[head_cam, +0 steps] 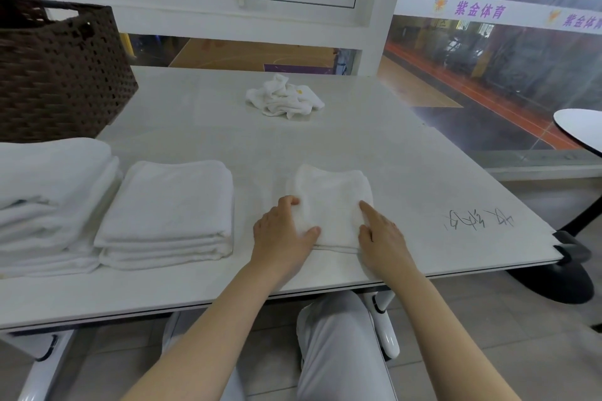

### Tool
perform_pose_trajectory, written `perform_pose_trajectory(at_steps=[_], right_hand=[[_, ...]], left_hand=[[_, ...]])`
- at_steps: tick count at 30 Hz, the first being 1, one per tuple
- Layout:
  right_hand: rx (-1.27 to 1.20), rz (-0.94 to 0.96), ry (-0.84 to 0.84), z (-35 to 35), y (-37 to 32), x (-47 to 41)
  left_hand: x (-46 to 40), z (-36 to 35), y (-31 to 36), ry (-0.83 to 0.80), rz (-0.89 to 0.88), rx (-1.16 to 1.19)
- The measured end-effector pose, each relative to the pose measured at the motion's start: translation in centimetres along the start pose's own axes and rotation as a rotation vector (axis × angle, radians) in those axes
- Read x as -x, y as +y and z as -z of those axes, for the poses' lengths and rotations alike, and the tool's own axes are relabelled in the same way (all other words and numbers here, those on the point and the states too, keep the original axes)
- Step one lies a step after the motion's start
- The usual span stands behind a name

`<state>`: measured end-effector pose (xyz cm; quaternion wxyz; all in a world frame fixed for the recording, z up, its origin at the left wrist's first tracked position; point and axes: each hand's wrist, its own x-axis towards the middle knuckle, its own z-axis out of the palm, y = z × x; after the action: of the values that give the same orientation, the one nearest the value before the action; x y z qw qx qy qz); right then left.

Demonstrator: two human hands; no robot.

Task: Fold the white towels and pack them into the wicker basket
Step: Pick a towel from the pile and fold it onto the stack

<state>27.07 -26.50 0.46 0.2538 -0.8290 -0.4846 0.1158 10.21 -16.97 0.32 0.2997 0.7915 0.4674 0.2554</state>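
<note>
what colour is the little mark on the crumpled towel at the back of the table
Yellow: a small spot on the otherwise white crumpled towel, seen in the head view.

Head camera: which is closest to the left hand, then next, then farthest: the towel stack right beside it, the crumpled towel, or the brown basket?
From the left hand:
1. Folded towel stack, just to its left, near the table's front.
2. Crumpled towel, straight ahead, far across the table.
3. Wicker basket, at the far left corner.

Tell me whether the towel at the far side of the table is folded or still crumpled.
Crumpled. The far towel lies in a bunched, wrinkled heap on the table, with no flat layers or straight edges.
</note>
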Motion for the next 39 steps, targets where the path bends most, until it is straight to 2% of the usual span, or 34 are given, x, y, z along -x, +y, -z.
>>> perform_pose_trajectory(at_steps=[5,11,15,19,22,28,34,39], right_hand=[[0.036,0.005,0.083,-0.6,-0.2,1.3],[-0.114,-0.081,-0.029,1.3,-0.7,1.4],[-0.169,-0.085,0.024,1.1,-1.1,1.9],[-0.217,-0.061,0.042,1.5,-2.1,1.9],[-0.226,0.008,0.065,2.2,-4.1,1.3],[-0.324,0.194,0.143,2.4,-11.0,-0.4],[-0.367,0.344,0.054,-0.3,-18.4,-1.5],[-0.318,0.397,-0.054,-3.5,-21.9,-1.6]], left_hand=[[0.7,0.0,1.0,-0.057,-0.034,0.016],[1.1,0.1,0.9,-0.065,-0.068,0.123],[1.0,0.4,1.1,-0.086,-0.087,0.242],[0.6,1.2,0.6,-0.073,-0.124,0.234],[0.3,2.9,0.6,-0.014,-0.141,0.239],[-0.1,10.2,-0.6,0.225,-0.151,0.249],[0.8,17.8,-4.3,0.339,-0.067,0.191],[1.8,20.4,-7.4,0.376,0.063,0.116]])
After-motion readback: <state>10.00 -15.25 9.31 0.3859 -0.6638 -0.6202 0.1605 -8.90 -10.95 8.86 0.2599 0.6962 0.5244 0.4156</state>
